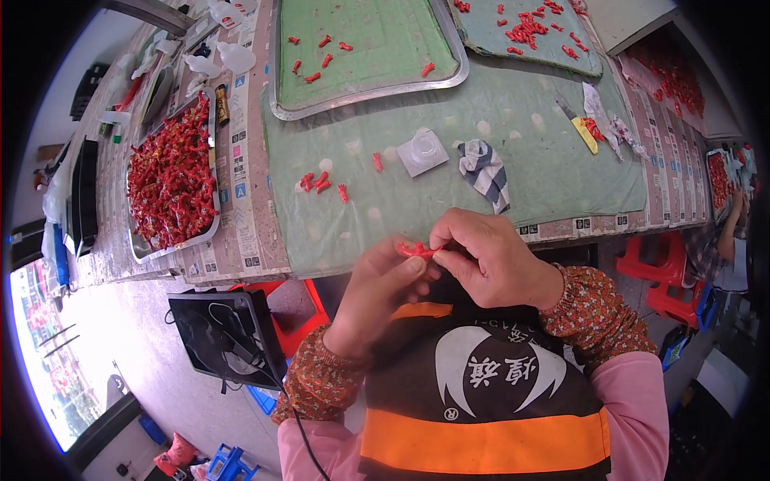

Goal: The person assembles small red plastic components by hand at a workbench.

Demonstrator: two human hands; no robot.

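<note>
Two hands meet at one small red piece [415,250], which we see between apron [485,445] and table, beside the near edge of the green cloth [545,160]. Our left hand [375,293] has thumb and fingers closed around the piece; our right hand [496,260] has thumb and forefinger pinched together at its right end, though we cannot tell whether those tips clamp the piece itself or some bit projecting from it. With so little surface to hold, we judge a slip to be the likeliest trouble: a hard pull from the right, or a loose pinch on the left, could flick the piece free, and with the hands so near the edge it might drop to our lap or the floor. Too much squeeze or twist could bend or snap a thin part, if the material is brittle, which we cannot tell. Beyond the hands, several loose red pieces [322,184] lie on the cloth; the sweep of a sleeve could scatter them or mix them with the one we hold. We would also mind the clear round dish [427,147] on its pale square, and the striped rag [484,170] just beyond our right hand: a careless reach could knock the one or drag the other across.
</note>
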